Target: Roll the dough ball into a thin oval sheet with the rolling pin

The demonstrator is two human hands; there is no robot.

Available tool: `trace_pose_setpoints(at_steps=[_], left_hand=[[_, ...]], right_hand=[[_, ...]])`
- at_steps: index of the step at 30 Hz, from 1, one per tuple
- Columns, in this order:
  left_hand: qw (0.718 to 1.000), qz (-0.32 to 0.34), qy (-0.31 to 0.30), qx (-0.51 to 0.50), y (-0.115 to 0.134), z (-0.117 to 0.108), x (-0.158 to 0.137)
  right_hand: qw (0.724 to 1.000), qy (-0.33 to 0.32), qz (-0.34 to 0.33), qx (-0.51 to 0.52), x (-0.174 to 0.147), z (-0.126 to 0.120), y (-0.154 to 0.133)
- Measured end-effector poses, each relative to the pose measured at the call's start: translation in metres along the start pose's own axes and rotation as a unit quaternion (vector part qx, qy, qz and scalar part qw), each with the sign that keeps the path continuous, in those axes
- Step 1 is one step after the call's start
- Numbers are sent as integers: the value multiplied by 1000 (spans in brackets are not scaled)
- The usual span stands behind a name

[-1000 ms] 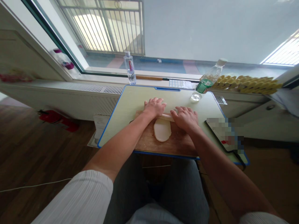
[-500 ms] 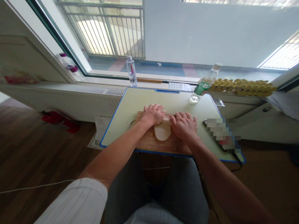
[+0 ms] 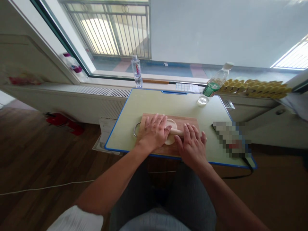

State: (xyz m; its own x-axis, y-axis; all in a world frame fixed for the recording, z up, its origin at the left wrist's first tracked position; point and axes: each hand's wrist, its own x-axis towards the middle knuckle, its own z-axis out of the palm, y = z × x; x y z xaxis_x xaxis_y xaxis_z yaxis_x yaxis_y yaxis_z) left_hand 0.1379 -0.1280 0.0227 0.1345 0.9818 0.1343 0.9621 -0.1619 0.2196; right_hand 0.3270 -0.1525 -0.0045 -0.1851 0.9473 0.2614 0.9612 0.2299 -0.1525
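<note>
A pale wooden rolling pin (image 3: 177, 132) lies across a round, flattened sheet of dough (image 3: 170, 123) on a wooden cutting board (image 3: 187, 120). My left hand (image 3: 155, 130) is over the pin's left part, its fingers laid forward and its thumb along the pin. Over the right end rests my right hand (image 3: 192, 142), fingers draped across it and thumb on the near side. Both hands hold the pin from above and hide its ends. Dough shows on the pin's far and near sides, between the hands.
The board sits on a pale folding table (image 3: 120, 131) with a blue edge. A green-labelled bottle (image 3: 211, 88) stands at the back right, and a blurred-out flat object (image 3: 231, 139) lies at the right. Another bottle (image 3: 137, 72) is on the sill behind.
Both hands and the rolling pin have come nearer to me, from the dough's far edge to across its middle. Dough now shows beyond the pin.
</note>
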Motion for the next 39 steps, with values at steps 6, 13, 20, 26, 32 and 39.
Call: trace_pose_setpoints(at_steps=[6, 13, 20, 26, 32, 39], left_hand=[[1000, -3, -6, 12, -1, 4, 54], [1000, 7, -3, -2, -1, 0, 11], [1000, 3, 9, -13, 1, 0, -62], [1000, 2, 7, -29, -2, 0, -35], [999, -5, 21, -39, -3, 0, -22], [996, 41, 76, -15, 1, 11, -98]], right_hand=[[998, -34, 43, 10, 51, -2, 2], [1000, -24, 10, 12, 11, -8, -5], [998, 22, -51, 10, -46, -11, -10], [999, 12, -25, 26, -15, -6, -9], [999, 10, -17, 44, -1, -7, -9], [995, 48, -81, 22, -65, -16, -7]])
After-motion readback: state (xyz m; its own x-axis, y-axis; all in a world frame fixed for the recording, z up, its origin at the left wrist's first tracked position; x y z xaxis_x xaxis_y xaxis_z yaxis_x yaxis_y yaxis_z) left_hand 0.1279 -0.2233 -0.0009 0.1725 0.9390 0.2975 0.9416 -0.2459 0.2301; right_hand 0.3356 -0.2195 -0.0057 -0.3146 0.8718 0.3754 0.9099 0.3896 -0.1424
